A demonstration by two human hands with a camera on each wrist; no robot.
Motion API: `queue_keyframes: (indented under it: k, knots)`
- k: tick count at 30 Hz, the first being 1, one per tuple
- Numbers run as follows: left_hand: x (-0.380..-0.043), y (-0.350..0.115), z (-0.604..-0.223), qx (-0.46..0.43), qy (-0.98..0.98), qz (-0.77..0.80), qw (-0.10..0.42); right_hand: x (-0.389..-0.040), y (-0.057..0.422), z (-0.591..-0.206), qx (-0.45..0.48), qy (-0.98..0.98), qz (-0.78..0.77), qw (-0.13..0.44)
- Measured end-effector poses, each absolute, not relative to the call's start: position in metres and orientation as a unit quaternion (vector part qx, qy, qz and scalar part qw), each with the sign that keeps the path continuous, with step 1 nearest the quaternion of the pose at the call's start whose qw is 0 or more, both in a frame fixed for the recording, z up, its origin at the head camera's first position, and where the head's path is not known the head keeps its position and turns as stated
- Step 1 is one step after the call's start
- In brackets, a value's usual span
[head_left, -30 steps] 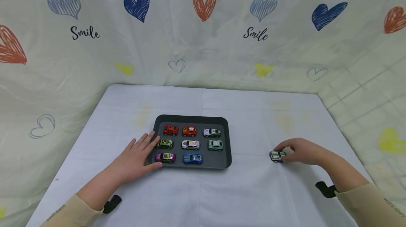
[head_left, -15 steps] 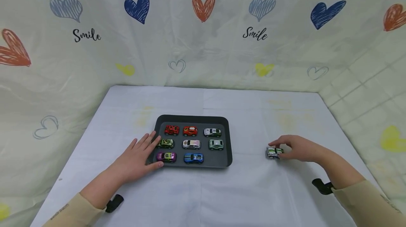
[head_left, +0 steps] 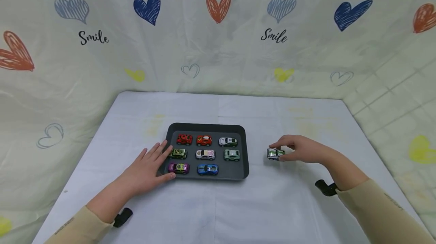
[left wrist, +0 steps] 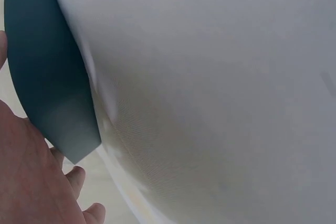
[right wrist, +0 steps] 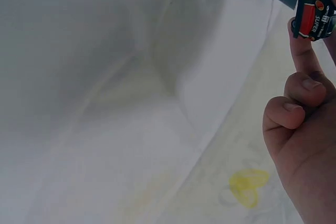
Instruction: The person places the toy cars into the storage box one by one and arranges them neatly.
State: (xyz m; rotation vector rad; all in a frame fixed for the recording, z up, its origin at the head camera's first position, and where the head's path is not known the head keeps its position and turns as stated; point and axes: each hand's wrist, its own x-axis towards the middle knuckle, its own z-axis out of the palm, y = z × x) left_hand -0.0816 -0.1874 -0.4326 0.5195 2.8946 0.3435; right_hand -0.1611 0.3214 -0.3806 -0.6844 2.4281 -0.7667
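Observation:
A dark grey tray (head_left: pixel 235 171) lies on the table with several toy cars in it, among them a blue car (head_left: pixel 207 169) and a light green car (head_left: pixel 232 155). My left hand (head_left: pixel 144 170) rests at its left side, fingers spread and straight, the thumb by the near left corner. To the tray's right, my right hand (head_left: pixel 303 151) pinches a white and green toy car (head_left: pixel 274 154) between thumb and fingers. In the right wrist view this toy car (right wrist: pixel 315 17) shows a black and red side; the remaining visible fingers are curled.
White cloth (head_left: pixel 218 210) covers the table. A curtain (head_left: pixel 238 54) printed with hearts hangs behind and along the sides. The left wrist view shows the tray's outer wall (left wrist: pixel 52 72) beside the hand.
My right hand has moved left and away from me with the toy car, closer to the tray. The left hand and the tray stay in place.

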Motion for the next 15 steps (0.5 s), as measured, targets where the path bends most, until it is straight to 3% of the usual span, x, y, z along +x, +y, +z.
queue_keyframes:
  k: [15]
  knots:
    - [-0.082,-0.187,-0.43,0.174,0.973,0.116,0.097,-0.17,0.236,-0.377,-0.323,0.872,-0.279,0.242]
